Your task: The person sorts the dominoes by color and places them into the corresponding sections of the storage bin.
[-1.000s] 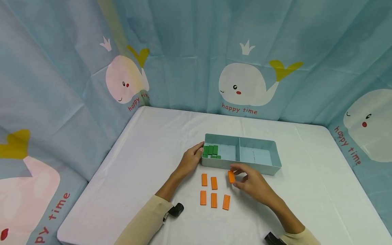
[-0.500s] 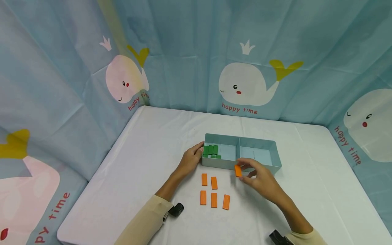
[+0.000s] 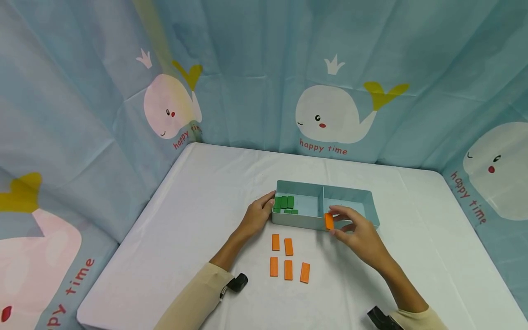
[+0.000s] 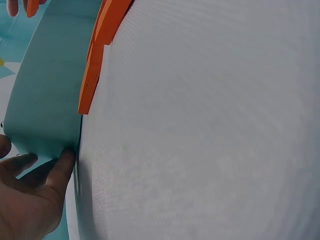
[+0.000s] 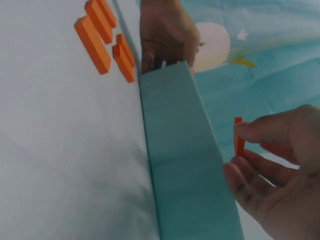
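Note:
In the head view a blue-green two-compartment box (image 3: 301,221) stands on the white table. My left hand (image 3: 256,217) touches its left end; in the left wrist view the fingertips (image 4: 64,159) rest against the end wall. Thumb and fingers of my right hand (image 3: 358,233) pinch an orange block (image 3: 328,221) at the front wall near the divider, raised off the table. The right wrist view shows this block (image 5: 239,136) edge-on, beside the box's upper edge. Several green blocks (image 3: 284,202) lie in the left compartment.
Several more orange blocks (image 3: 288,270) lie in two rows on the table, in front of the box. A blue curtain (image 3: 247,91) printed with whales hangs behind and beside the white tabletop (image 3: 214,183). Dark devices (image 3: 237,283) sit at both wrists.
My right hand has carried the orange block rightward and up, from in front of the box to its front wall. The left hand and the box stay in place.

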The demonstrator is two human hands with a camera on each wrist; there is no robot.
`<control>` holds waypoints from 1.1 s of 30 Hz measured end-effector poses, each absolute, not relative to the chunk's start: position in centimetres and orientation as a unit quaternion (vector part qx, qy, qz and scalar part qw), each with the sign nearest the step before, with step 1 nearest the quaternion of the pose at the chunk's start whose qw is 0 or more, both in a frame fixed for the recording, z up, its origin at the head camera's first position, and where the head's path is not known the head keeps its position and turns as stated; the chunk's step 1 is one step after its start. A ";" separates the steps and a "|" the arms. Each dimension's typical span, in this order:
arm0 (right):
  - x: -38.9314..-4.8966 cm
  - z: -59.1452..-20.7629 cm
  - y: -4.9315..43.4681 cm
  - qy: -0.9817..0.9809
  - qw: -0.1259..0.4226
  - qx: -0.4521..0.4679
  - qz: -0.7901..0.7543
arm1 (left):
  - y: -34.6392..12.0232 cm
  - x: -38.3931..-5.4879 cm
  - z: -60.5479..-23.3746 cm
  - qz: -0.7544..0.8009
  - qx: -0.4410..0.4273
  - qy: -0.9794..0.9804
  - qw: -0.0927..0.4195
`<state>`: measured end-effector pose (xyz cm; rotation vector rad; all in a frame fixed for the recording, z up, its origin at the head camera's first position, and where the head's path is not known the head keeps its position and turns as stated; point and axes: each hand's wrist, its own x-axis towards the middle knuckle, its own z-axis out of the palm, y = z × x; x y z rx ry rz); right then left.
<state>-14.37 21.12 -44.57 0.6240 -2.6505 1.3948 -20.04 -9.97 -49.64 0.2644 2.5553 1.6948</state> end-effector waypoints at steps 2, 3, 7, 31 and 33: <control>-14.5 -44.4 21.3 -0.865 0.043 0.201 0.457 | -10.0 -20.0 -49.6 0.550 0.085 0.830 0.033; -14.6 -44.4 21.4 -0.866 0.046 0.200 0.457 | -10.0 -20.0 -49.6 0.550 0.085 0.830 0.033; -14.9 -44.3 21.6 -0.865 0.054 0.196 0.459 | -10.0 -20.0 -49.6 0.551 0.086 0.829 0.034; -18.1 -44.5 22.9 -0.883 0.050 0.163 0.436 | -9.9 -20.0 -49.6 0.549 0.086 0.831 0.033; -18.4 -44.6 23.0 -0.887 0.050 0.163 0.430 | -9.9 -20.0 -49.6 0.550 0.085 0.830 0.033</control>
